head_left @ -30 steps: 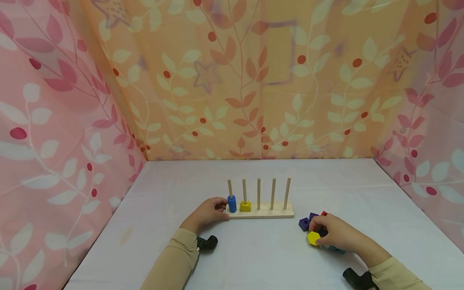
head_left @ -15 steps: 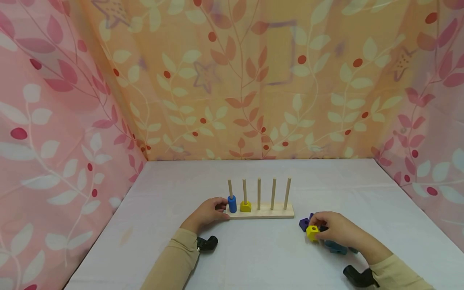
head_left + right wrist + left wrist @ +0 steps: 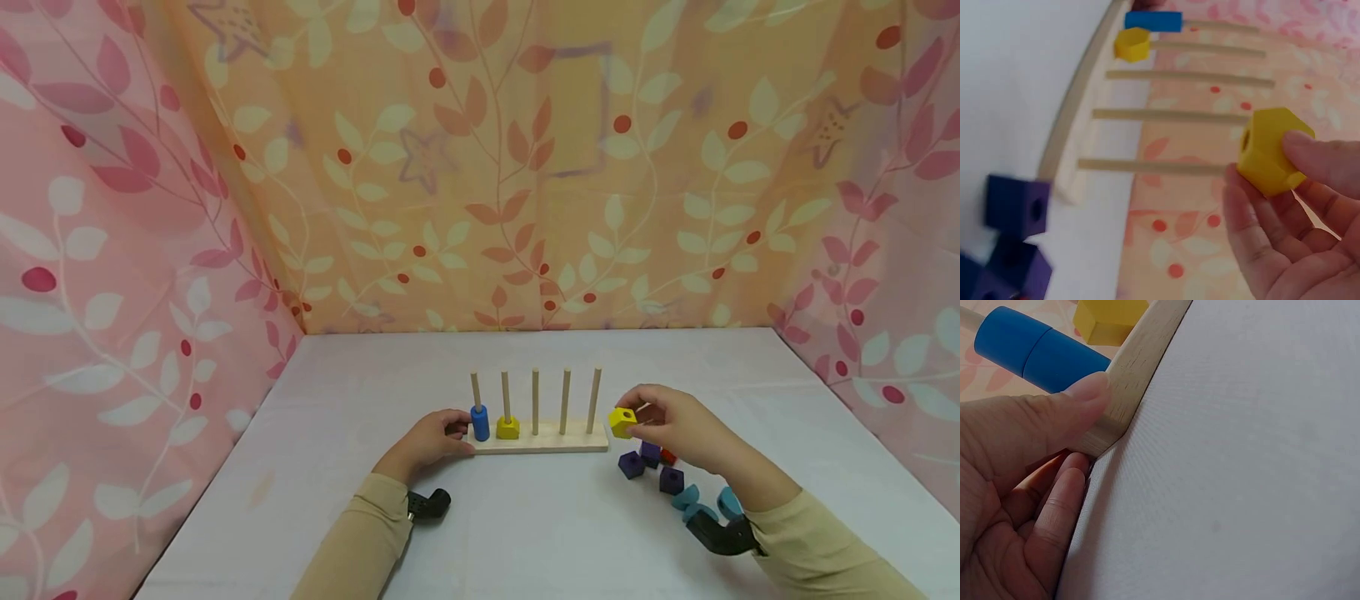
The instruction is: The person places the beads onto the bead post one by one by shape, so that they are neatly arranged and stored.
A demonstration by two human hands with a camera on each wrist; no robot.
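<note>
My left hand (image 3: 426,439) grips the left end of a wooden peg board (image 3: 558,444), thumb along its front edge and fingers curled behind the end. Two stacked blue cylinder beads (image 3: 1040,351) fill the lower part of the first peg. One yellow hexagonal bead (image 3: 507,428) sits at the foot of the second peg; the other three pegs are bare. Just off the board's right end, my right hand (image 3: 686,429) pinches another yellow hexagonal bead (image 3: 1269,152) between thumb and fingers. The hole in this bead shows in both the head and right wrist views.
Several purple beads (image 3: 632,465) and a red bead (image 3: 667,457) lie on the white table below the right hand. Nearer the front are several teal beads (image 3: 697,512), partly hidden by the black right wrist camera (image 3: 720,533). Patterned cloth walls enclose the back and sides.
The right hand has lifted the yellow bead from the pile and carried it up and left toward the board, uncovering the purple, red and teal beads. My left hand stays put.
</note>
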